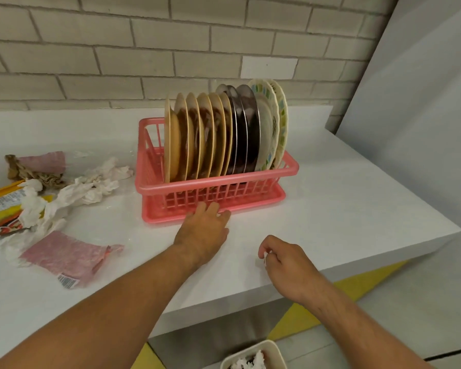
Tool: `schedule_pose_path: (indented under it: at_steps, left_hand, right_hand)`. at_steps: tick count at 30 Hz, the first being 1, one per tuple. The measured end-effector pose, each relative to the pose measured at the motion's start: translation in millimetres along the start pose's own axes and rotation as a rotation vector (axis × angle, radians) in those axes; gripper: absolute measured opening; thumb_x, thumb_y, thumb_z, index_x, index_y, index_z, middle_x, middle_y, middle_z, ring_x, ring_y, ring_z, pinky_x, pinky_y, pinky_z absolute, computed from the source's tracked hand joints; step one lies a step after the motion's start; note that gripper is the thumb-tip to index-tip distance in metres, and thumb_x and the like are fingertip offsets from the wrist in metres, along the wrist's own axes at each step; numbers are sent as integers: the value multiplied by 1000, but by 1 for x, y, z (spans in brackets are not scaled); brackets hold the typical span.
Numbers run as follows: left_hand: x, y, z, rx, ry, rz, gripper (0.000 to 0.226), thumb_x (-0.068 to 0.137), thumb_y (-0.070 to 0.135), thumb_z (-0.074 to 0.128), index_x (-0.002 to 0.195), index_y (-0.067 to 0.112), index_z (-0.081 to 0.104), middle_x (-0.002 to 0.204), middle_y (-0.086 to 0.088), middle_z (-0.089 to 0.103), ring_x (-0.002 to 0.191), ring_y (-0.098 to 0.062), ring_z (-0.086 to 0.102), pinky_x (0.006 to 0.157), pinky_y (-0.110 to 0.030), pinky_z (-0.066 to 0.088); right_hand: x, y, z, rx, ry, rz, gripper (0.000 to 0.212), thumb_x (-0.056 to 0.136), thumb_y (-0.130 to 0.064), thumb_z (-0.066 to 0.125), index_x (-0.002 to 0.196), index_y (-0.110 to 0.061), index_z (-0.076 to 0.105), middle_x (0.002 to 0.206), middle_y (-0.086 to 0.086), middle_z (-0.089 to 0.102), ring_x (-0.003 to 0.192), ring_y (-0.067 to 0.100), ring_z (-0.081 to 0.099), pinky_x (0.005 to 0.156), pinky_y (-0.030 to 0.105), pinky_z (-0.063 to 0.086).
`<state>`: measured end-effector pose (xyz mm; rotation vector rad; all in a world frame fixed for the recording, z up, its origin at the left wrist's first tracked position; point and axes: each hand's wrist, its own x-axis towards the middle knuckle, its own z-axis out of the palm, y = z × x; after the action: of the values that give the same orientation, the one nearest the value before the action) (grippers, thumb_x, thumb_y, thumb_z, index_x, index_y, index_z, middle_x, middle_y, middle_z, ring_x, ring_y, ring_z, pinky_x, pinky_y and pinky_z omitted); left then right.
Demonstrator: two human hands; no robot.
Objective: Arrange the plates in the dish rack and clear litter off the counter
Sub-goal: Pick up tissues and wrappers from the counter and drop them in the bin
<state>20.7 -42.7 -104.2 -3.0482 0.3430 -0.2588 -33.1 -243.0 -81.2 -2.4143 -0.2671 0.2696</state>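
A pink dish rack [290,170] stands on the white counter [357,209] with several plates [213,134] upright in it: tan ones at the left, dark ones in the middle, patterned white ones at the right. My left hand [204,231] lies flat on the counter, its fingertips touching the rack's front tray. My right hand [285,259] hovers near the counter's front edge, fingers curled, pinching a small white scrap [261,259]. Litter lies at the left: crumpled white tissues [91,187], a pink wrapper [64,258], a yellow snack packet [3,209] and brown crumpled paper [35,173].
A tiled wall runs behind the counter. A white bin [266,350] holding some white litter sits on the floor below the counter's front edge. The counter's right end drops off near a grey wall.
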Motion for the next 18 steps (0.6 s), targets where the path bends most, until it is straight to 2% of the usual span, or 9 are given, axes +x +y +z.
schedule_pose_path:
  at_steps: [3,6,8,10,11,13,14,16,18]
  left_hand:
    - [-4,14,9,4,19,8,34,97,28,46,130,22,52,122,-3,49,107,-24,43,90,-37,44]
    - [-14,21,15,-255,23,-109,33,99,36,38,121,23,59,114,2,54,104,-19,45,90,-33,40]
    - [-23,25,16,-357,16,-189,36,98,44,36,115,23,60,111,4,57,103,-18,46,89,-32,37]
    - [-36,29,14,-392,40,-237,41,96,52,37,99,21,63,95,5,60,92,-15,49,81,-30,39]
    - [-43,31,12,-437,75,-275,47,94,57,37,85,18,63,83,5,59,83,-14,50,74,-28,39]
    - [-57,31,4,-604,192,-400,60,90,62,35,62,14,55,61,3,50,62,-12,46,60,-25,35]
    - [-64,30,-1,-688,255,-468,63,88,63,35,54,13,49,56,2,45,56,-13,44,56,-24,31]
    - [-79,24,-9,-768,342,-567,63,87,63,35,47,15,43,54,-1,44,54,-14,44,53,-21,30]
    - [-95,14,-13,-829,368,-624,64,87,63,39,49,12,48,60,-4,51,56,-15,51,56,-24,40]
  right_hand:
    - [-8,16,-9,108,25,-4,34,93,-10,35,76,-32,55,73,-10,59,63,3,50,52,12,34]
    - [-12,22,-18,280,32,-9,36,90,-11,38,66,-31,57,64,-17,56,61,-2,48,53,7,34]
    - [-11,20,-22,338,28,-18,31,90,-18,38,64,-26,54,62,-16,54,59,-1,47,56,10,36]
    - [-9,17,-22,317,42,-34,37,97,-27,40,62,-22,49,59,-15,52,57,0,46,60,18,37]
    - [-9,15,-21,287,47,-44,40,99,-32,40,62,-23,48,57,-17,52,56,-1,46,59,18,36]
    - [-8,11,-16,233,27,-69,40,101,-36,38,67,-24,54,60,-19,55,61,-5,50,58,11,35]
    - [-8,8,-13,212,0,-80,37,101,-34,37,74,-23,59,69,-21,58,67,-6,53,60,8,36]
    - [-8,4,-4,171,-62,-105,30,102,-28,36,92,-23,64,94,-21,62,85,-5,55,69,3,36]
    - [-9,-1,5,153,-84,-132,27,101,-25,38,104,-25,64,100,-20,61,90,-4,55,71,1,37]
